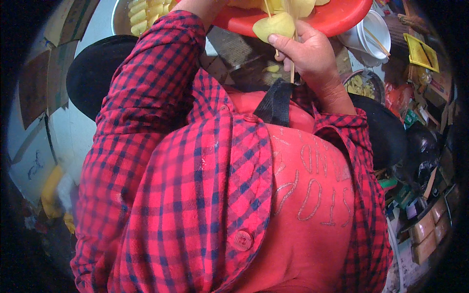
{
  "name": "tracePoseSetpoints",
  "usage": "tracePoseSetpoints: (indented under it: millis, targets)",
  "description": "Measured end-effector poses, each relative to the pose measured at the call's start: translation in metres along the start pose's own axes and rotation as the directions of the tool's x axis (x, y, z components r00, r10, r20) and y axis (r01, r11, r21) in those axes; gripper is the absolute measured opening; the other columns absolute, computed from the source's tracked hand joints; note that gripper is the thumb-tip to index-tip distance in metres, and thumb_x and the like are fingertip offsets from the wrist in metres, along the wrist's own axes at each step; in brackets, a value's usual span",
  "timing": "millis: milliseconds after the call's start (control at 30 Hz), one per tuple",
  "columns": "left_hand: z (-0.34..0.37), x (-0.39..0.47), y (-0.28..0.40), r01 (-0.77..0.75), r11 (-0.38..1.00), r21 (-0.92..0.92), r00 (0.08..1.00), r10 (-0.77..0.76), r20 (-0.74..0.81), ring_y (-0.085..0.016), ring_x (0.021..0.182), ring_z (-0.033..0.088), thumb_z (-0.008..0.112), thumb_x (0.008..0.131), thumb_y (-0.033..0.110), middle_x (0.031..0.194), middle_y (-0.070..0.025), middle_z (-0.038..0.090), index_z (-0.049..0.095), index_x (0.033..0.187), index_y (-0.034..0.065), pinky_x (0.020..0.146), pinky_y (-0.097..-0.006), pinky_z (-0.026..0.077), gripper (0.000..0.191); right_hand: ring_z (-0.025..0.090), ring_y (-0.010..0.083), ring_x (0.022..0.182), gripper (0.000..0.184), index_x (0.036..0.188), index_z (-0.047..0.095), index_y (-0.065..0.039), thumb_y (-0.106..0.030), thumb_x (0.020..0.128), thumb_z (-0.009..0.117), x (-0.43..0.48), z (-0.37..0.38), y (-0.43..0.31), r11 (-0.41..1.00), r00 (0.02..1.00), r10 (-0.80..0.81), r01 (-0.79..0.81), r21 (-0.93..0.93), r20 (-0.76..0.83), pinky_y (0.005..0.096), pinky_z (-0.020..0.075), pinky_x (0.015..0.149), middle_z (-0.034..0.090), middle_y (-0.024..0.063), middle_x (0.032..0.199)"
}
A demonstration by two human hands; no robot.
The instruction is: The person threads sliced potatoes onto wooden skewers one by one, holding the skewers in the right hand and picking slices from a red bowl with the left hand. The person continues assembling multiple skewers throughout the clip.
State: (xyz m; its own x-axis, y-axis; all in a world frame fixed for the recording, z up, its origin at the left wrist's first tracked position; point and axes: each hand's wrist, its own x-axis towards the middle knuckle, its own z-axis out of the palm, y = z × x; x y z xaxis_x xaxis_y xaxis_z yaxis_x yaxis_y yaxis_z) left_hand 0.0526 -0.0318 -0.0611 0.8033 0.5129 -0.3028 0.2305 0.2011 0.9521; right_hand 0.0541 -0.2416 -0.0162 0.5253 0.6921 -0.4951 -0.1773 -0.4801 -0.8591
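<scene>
My right hand (311, 55) is closed on thin wooden skewers (292, 71) and a thin, pale yellow slice (276, 27), which looks like potato. The thumb presses on the slice's lower edge, and one skewer meets the slice. The hand is just in front of a red plastic basin (337, 23) that holds more yellow slices (245, 3). My left forearm reaches up to the top edge of the picture; the left hand is out of view beyond it. At the upper left, a round metal tray (116, 22) holds rows of overlapping yellow slices (140, 16).
Right of the basin stands a white plastic bucket (383, 31) with wooden sticks (377, 42) inside. Below it is a bowl of yellow pieces (361, 86). A yellow plastic frame (421, 53), bags and boxes clutter the right. Cardboard (66, 69) lies at the left.
</scene>
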Motion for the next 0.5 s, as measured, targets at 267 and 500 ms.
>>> tracePoseSetpoints:
  millis: [267,500]
  targets:
    - [0.0021,-0.0020,0.0005,-0.002,1.000,-0.022,1.000,0.002,0.006,-0.020,0.062,0.058,0.058,0.082,0.006,0.071,-0.0083,0.057,0.057,0.104,-0.0014,0.053,-0.0339,0.047,0.023,0.050,0.0045,0.051,0.029,0.106,0.064,-0.004,-0.026,0.088,0.068,-0.0003,-0.0001,-0.0006,1.000,1.000,-0.008,0.008,-0.028,-0.008,0.0186,0.0408,0.048,0.060,0.0000,0.069]
    - [0.0041,-0.0034,-0.0014,0.012,0.998,-0.065,1.000,-0.012,-0.008,-0.020,0.062,0.058,0.057,0.083,0.005,0.073,-0.0095,0.057,0.054,0.110,-0.0029,0.052,-0.0344,0.047,0.028,0.051,0.0047,0.053,0.028,0.106,0.063,-0.004,-0.025,0.088,0.068,0.0007,0.0011,0.0016,1.000,1.000,-0.013,0.013,-0.027,-0.011,0.0185,0.0415,0.049,0.060,-0.0001,0.069]
